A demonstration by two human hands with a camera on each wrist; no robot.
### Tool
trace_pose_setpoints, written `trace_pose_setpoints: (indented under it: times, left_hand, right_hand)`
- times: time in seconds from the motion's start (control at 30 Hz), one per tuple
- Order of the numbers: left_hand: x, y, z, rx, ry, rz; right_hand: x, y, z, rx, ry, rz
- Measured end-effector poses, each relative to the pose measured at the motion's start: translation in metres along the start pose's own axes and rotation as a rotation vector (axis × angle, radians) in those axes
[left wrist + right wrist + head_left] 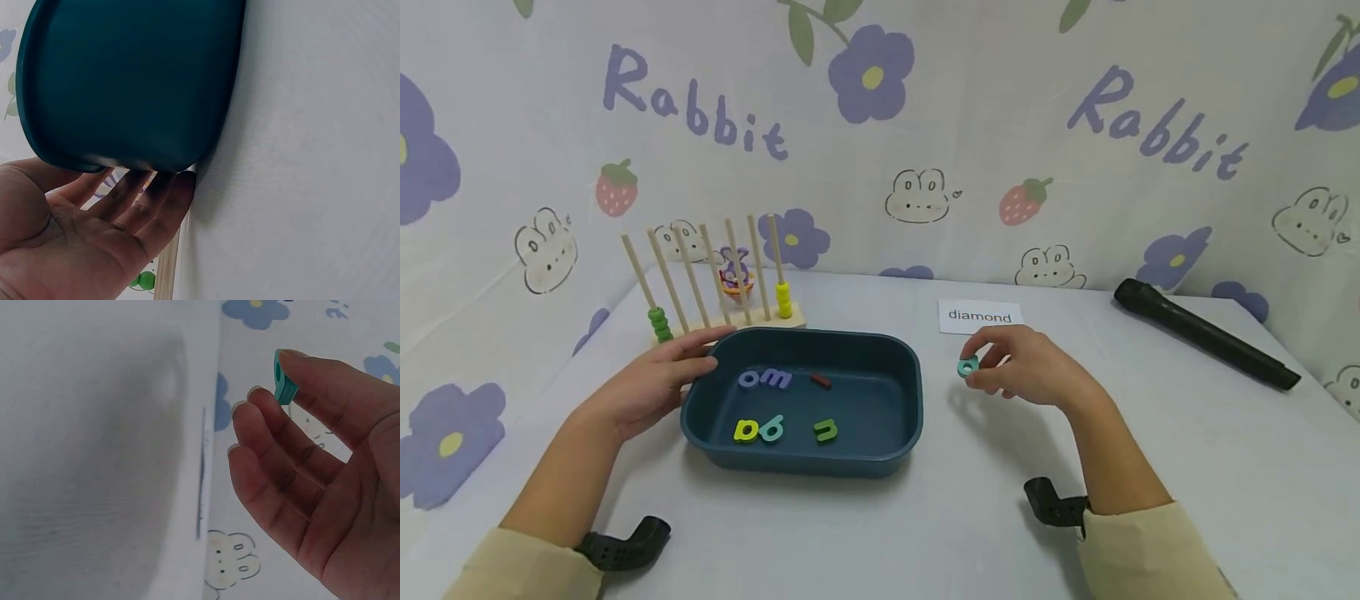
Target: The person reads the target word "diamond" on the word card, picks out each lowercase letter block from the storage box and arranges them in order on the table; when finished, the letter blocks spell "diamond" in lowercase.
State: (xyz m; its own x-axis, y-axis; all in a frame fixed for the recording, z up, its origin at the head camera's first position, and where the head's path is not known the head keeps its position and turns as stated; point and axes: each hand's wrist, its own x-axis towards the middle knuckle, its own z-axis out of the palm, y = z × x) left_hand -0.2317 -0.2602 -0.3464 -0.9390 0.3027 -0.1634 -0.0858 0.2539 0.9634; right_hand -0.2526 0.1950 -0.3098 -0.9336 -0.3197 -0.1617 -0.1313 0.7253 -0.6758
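My right hand (1018, 367) pinches a small teal letter (967, 366) with a round hole between thumb and fingertips, above the white table in front of a card (980, 317) printed "diamond". The letter is seen edge-on in the right wrist view. At the left end of a dark blue-green basin (880, 467), my left hand (651, 383) grips the rim, thumb at the top edge and fingers along the outer wall. Inside the basin lie a purple "o" (748, 380), a purple "m" (777, 378), a dark red piece (821, 381), a yellow letter (746, 431), a teal letter (771, 429) and a green "n" (825, 430).
Behind the basin's left side stands a wooden peg rack (797, 315) with green beads (659, 324) and yellow beads (784, 300). A small purple figure (735, 271) is behind its pegs. A black microphone-like object (1206, 333) lies at the right. Patterned cloth hangs at the back.
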Motion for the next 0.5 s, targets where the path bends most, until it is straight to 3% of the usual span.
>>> trace_pose_setpoints:
  times: [0.2, 0.5]
  left_hand:
    - [0.002, 0.000, 0.003, 0.002, -0.003, -0.014]
    - [0.003, 0.000, 0.003, -0.005, 0.000, -0.018]
  right_hand:
    - [0.007, 0.018, 0.010, -0.015, -0.031, -0.006]
    - [0.015, 0.027, 0.021, -0.056, -0.055, -0.003]
